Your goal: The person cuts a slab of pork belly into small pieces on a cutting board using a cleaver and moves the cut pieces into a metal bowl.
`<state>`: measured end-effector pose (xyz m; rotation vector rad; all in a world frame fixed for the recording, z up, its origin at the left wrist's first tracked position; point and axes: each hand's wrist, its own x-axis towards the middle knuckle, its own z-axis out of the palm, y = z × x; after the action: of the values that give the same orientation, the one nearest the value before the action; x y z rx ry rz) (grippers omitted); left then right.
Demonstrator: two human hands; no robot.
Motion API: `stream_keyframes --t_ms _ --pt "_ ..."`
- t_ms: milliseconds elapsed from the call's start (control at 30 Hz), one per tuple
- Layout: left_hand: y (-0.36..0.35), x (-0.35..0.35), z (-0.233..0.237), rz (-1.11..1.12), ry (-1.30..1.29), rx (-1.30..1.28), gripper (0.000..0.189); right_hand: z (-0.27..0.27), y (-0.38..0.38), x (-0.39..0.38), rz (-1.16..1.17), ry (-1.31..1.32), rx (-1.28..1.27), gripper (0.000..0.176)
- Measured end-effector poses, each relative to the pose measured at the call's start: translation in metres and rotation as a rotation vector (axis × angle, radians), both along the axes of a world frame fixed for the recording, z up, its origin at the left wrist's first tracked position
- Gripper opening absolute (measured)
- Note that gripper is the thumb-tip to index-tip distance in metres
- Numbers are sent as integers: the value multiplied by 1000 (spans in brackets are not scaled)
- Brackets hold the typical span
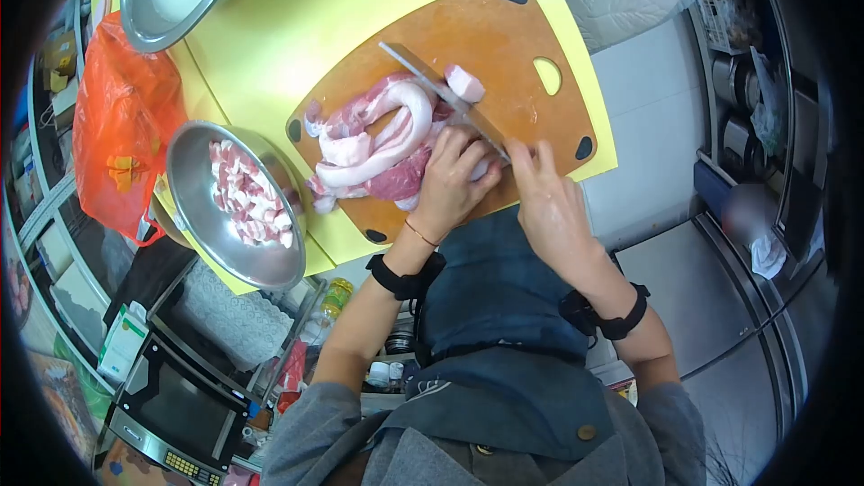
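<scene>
A brown cutting board (441, 22) lies on the yellow table, with strips of raw pork (396, 139) heaped over its left half. My left hand (453, 182) presses on the meat near the board's front edge, its fingers curled around a piece. In my right hand (551, 202) is a knife (432, 81), gripped by the handle, which the fingers hide. Its blade slants up and left across the board, beside my left fingertips. One cut chunk of pork (464, 84) rests just to the right of the blade.
Left of the board, a steel bowl (191, 207) holds small pieces of cut meat. An orange plastic bag (126, 117) hangs by the table's left side, and another metal basin (144, 39) stands at the back left. The yellow table (261, 22) ends just right of the board.
</scene>
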<state>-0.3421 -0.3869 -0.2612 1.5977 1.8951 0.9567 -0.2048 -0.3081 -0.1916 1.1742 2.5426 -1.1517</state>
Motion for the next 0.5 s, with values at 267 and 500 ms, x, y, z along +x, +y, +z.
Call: stream_keyframes --t_ms 267,500 --pt "19 -51 28 212 374 -23 40 19 9 29 -215 105 -142 32" --pt "9 -85 20 277 239 -118 38 26 8 34 -246 207 -29 32"
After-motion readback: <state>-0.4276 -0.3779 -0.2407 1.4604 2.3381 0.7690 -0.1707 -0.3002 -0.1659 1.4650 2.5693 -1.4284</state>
